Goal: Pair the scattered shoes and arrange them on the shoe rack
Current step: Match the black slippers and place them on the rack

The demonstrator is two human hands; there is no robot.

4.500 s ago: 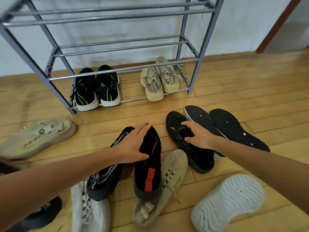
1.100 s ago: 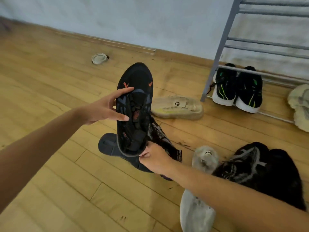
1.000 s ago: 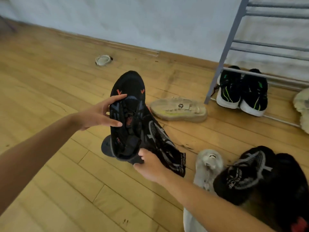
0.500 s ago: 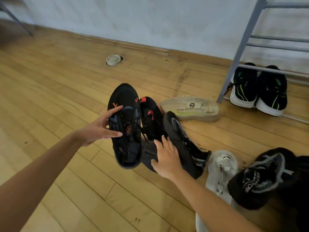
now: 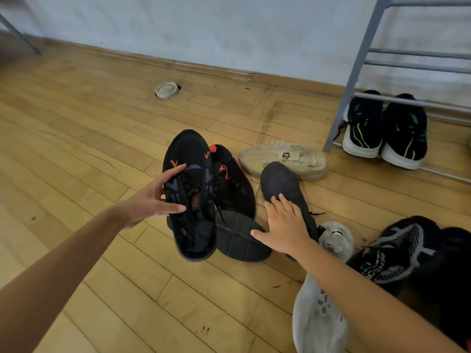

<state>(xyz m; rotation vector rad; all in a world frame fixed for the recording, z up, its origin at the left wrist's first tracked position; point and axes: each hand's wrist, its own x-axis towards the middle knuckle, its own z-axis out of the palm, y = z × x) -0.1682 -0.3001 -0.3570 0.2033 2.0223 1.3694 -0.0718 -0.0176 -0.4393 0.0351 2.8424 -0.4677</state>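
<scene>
My left hand (image 5: 153, 202) holds a black sneaker with orange marks (image 5: 188, 197) upright by its side, just above the wooden floor. Its match (image 5: 230, 184) lies against it on the right, a dark grooved sole (image 5: 239, 238) showing below. My right hand (image 5: 283, 225) lies flat, fingers spread, on an overturned dark knit shoe (image 5: 280, 183). The grey shoe rack (image 5: 356, 72) stands at the far right, with a black-and-green pair (image 5: 364, 128) on its bottom shelf.
A beige sneaker (image 5: 283, 159) lies on its side between the black shoes and the rack. A pale grey shoe (image 5: 318, 314) and a black knit shoe with white lettering (image 5: 392, 256) sit under my right arm. A round floor cap (image 5: 165, 89) is near the wall.
The black sneaker in my left hand has come down beside its match. My right hand has tipped the knit shoe over to the right and now lies flat on its sole.
</scene>
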